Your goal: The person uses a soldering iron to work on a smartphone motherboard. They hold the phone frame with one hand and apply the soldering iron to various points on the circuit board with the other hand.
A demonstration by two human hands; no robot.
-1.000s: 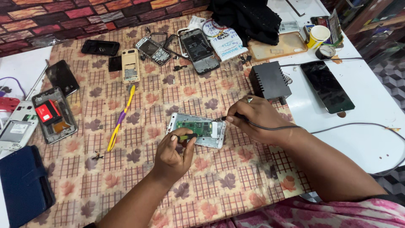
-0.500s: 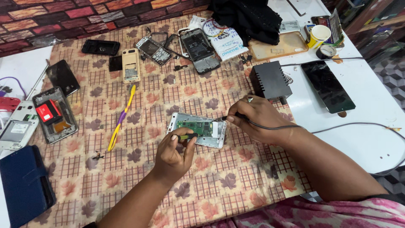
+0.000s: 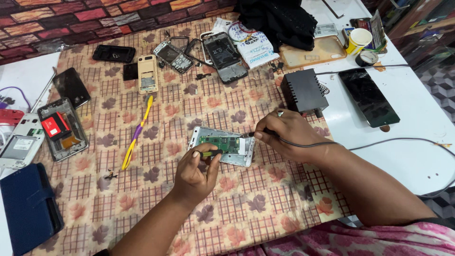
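Two hands (image 3: 194,173), one opened phone (image 3: 222,145).

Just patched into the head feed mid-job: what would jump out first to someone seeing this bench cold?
At the centre of the patterned cloth lies an opened phone with its green circuit board bare. The left hand pinches a small tool over it, and the right hand holds a corded probe at its edge. Stripped phones litter the cloth's far side, and a black box sits right of centre.
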